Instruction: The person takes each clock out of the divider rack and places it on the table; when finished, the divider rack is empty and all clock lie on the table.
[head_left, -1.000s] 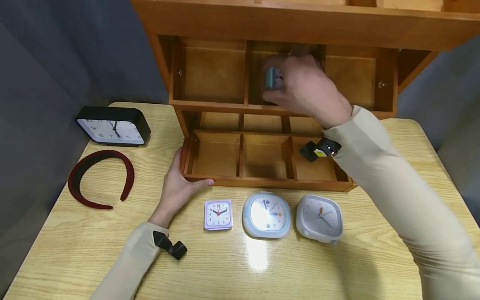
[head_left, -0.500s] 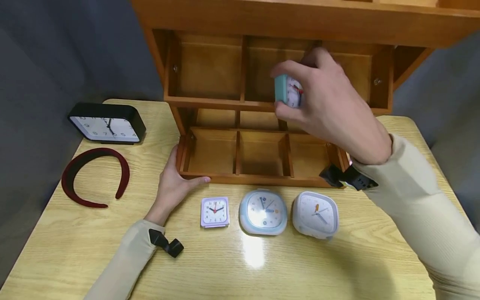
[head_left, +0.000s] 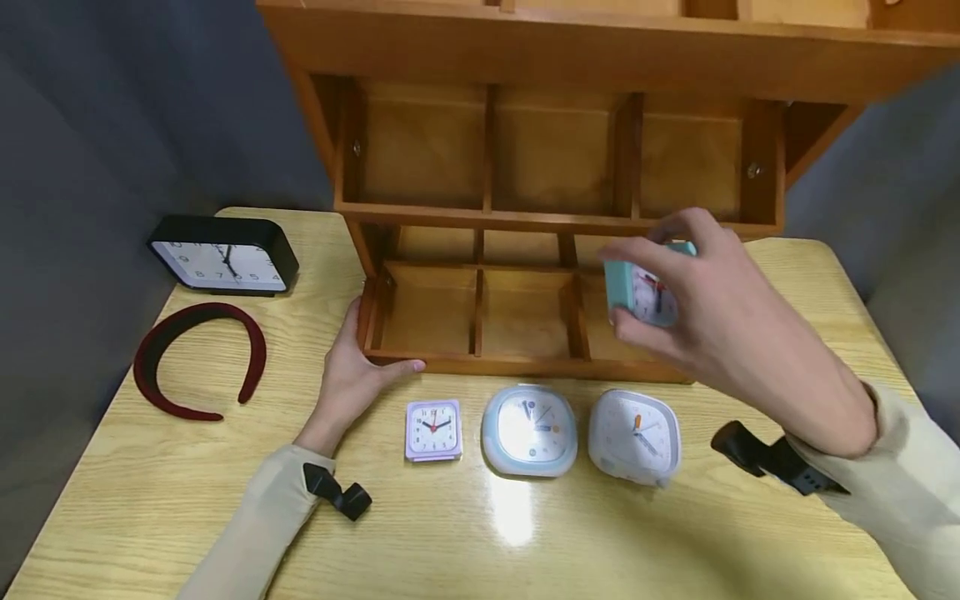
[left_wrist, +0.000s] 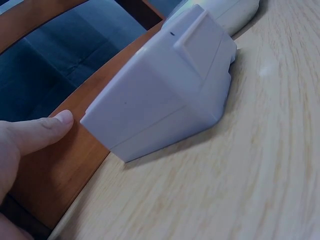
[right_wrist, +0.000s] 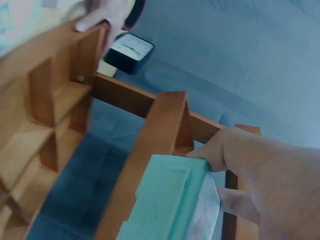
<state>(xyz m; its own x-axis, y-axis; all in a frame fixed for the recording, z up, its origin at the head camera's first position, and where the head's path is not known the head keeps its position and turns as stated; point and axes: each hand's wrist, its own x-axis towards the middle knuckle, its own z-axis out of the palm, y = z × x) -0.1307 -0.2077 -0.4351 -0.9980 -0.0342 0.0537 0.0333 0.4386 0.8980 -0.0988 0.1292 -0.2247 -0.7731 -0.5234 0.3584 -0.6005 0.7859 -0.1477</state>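
Observation:
In the head view my right hand [head_left: 727, 312] grips a small teal alarm clock [head_left: 618, 288] between thumb and fingers, over the right part of the lower drawer [head_left: 517, 367]. The right wrist view shows the clock's teal casing [right_wrist: 157, 195] up close. My left hand [head_left: 348, 379] rests on the drawer's front left corner, fingers straight along its side and thumb stretched along its front. Just in front of the drawer stand a small purple alarm clock [head_left: 433, 432], a light-blue clock [head_left: 530, 432] and a grey-white clock [head_left: 636, 437], in a row.
A black clock [head_left: 225, 260] and a dark red headband [head_left: 150, 358] are on the wooden table [head_left: 420, 533] at the left. Above the lower drawer, another divided drawer [head_left: 420, 211] stands pulled out, with the cabinet's upper part [head_left: 600, 62] overhanging it.
My right hand has lifted the teal clock out of the upper drawer's middle compartment and moved it right and toward me. The left hand has stayed at the lower drawer's corner.

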